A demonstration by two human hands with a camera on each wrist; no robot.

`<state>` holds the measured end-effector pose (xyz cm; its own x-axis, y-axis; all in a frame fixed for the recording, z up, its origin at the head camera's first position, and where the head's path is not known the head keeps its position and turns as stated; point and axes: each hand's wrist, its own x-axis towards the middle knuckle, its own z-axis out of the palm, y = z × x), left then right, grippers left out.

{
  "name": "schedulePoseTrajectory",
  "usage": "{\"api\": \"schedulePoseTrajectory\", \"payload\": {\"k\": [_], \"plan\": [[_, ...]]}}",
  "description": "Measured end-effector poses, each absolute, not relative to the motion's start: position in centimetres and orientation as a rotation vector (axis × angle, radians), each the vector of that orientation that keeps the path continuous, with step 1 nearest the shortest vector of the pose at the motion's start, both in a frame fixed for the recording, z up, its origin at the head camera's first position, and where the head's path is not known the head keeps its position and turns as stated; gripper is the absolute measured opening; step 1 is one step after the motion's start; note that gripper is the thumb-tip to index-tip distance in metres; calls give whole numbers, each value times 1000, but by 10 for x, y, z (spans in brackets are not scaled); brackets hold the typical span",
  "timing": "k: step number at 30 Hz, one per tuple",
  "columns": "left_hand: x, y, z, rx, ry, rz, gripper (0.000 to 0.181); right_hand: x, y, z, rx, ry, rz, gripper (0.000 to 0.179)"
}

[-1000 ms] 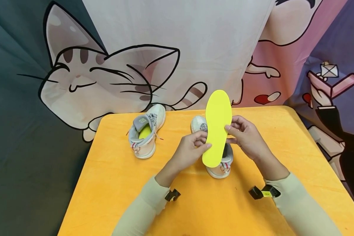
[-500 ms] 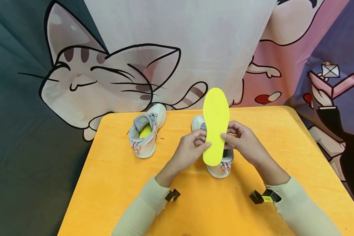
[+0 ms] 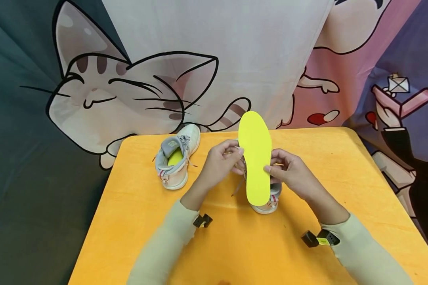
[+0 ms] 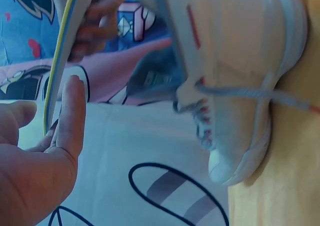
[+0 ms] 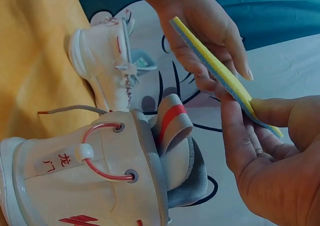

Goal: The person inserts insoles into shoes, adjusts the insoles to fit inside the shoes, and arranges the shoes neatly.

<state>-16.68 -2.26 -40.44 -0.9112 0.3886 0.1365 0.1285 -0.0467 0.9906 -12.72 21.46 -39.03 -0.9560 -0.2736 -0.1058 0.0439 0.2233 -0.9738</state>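
A bright yellow insole (image 3: 256, 166) is held up over the right-hand shoe (image 3: 265, 208), toe end pointing away, with a blue underside showing in the right wrist view. My right hand (image 3: 289, 170) pinches its right edge, thumb on the yellow face and fingers behind. My left hand (image 3: 221, 160) is at the opposite edge; in the left wrist view its thumb (image 4: 22, 113) stands off the yellow face while its fingers lie behind the insole. Much of the shoe below is hidden in the head view; the right wrist view shows its heel loop (image 5: 172, 121) and red cord.
The other shoe (image 3: 174, 174) stands to the left on the yellow table (image 3: 139, 229), a yellow-green insole (image 3: 175, 157) inside it. Behind the table hangs a cloth printed with a cartoon cat (image 3: 92, 126). A lace (image 4: 260, 92) trails from the nearer shoe.
The insole has shifted left and tilted its toe end leftward. My left hand has moved up along its edge toward the forefoot, thumb now off the heel part. My right hand keeps its pinch.
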Motion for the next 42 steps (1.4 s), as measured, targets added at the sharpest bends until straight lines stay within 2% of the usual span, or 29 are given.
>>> {"api": "schedulePoseTrajectory", "payload": {"k": [10,21,24,29,36,42], "plan": [[-194,-28,-388,494,2074,2156,32,-124,215,-395,-298,2242,-1712,26],[-191,-28,-393,428,2088,2150,22,-124,219,-393,-338,2316,-1584,24],[-187,-27,-393,409,2078,2164,20,-124,220,-387,-369,2390,-1505,35],[-177,-23,-393,396,2060,2213,17,-125,220,-370,-425,2550,-1317,64],[-163,-14,-391,383,1973,2328,14,-132,215,-351,-530,2683,-1048,95],[-155,-6,-392,341,1906,2392,16,-143,206,-348,-640,2773,-920,108]]}}
